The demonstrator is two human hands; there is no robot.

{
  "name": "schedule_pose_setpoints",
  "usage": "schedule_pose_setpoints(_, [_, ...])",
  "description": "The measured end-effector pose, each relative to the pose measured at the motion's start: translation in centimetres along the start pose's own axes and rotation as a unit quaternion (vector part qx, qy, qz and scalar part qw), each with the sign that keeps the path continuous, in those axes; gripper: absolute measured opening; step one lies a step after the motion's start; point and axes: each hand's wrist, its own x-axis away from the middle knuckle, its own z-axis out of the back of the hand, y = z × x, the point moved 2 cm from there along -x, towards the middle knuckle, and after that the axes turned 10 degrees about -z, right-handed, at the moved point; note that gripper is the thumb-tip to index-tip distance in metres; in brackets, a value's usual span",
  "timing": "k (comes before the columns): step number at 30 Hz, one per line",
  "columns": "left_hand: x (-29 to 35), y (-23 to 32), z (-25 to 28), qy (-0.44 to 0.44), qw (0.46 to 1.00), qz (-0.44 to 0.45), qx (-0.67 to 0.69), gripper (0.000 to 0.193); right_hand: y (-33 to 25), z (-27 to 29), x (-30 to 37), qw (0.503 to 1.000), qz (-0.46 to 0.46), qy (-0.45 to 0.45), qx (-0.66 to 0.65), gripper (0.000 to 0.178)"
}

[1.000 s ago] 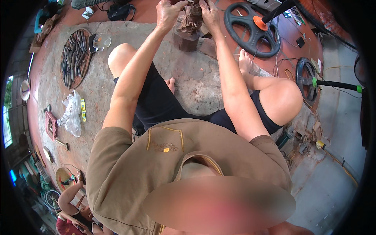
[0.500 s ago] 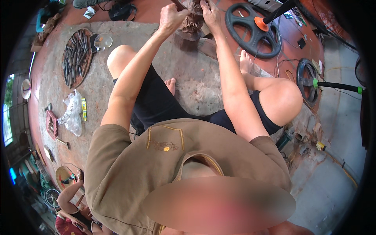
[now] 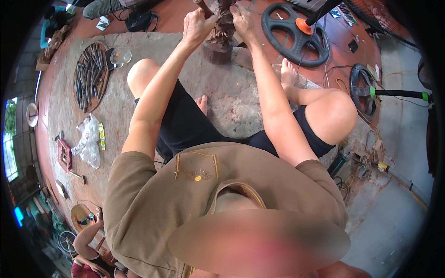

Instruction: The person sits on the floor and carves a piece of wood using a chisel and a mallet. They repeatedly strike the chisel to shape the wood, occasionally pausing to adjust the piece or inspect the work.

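In front of me stands a dark brown wood carving (image 3: 219, 41), upright, with a rough, folded surface and a round base; its top runs out of the picture. My left hand (image 3: 198, 27) is closed around a brown rod-like handle (image 3: 202, 6) at the carving's left side. What is at the handle's far end lies out of view. Against the carving's upper right side my right hand (image 3: 243, 23) grips it, thumb toward the wood. Some of its fingertips are hidden.
To the left lies a round basket (image 3: 107, 82) of dark carving tools, beside a clear container (image 3: 121, 56). Nearer are a plastic bag (image 3: 89, 141), a pink frame-like thing (image 3: 64, 156) and a hammer (image 3: 79, 177). Black round fan bases (image 3: 320, 58) stand at right; a person (image 3: 88, 238) sits lower left.
The whole view has shifted slightly, and more of the carving's base shows. Both hands sit slightly further left and lower in the picture, still at the carving.
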Motion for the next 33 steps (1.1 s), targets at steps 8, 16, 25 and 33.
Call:
schedule_pose_setpoints(8, [-0.7, 0.3, -0.8, 0.057, 0.989, -0.118, 0.064, 0.020, -2.1, 0.9, 0.5, 0.994, -0.048, -0.092, -0.028, 0.039])
schedule_pose_setpoints(16, [0.8, 0.4, -0.1, 0.032, 0.979, -0.154, -0.127, 0.021, -2.9, 1.3, 1.3, 0.992, -0.048, -0.085, -0.084, 0.036])
schedule_pose_setpoints(25, [0.4, 0.0, 0.7, 0.081, 0.986, -0.124, 0.071, 0.020, -3.0, 0.9, 1.7, 0.985, -0.045, -0.100, -0.131, 0.040])
schedule_pose_setpoints(33, [1.3, 0.5, -0.3, 0.023, 0.986, -0.167, -0.011, 0.020, -3.3, 2.1, 1.3, 0.986, -0.060, -0.120, -0.098, 0.039])
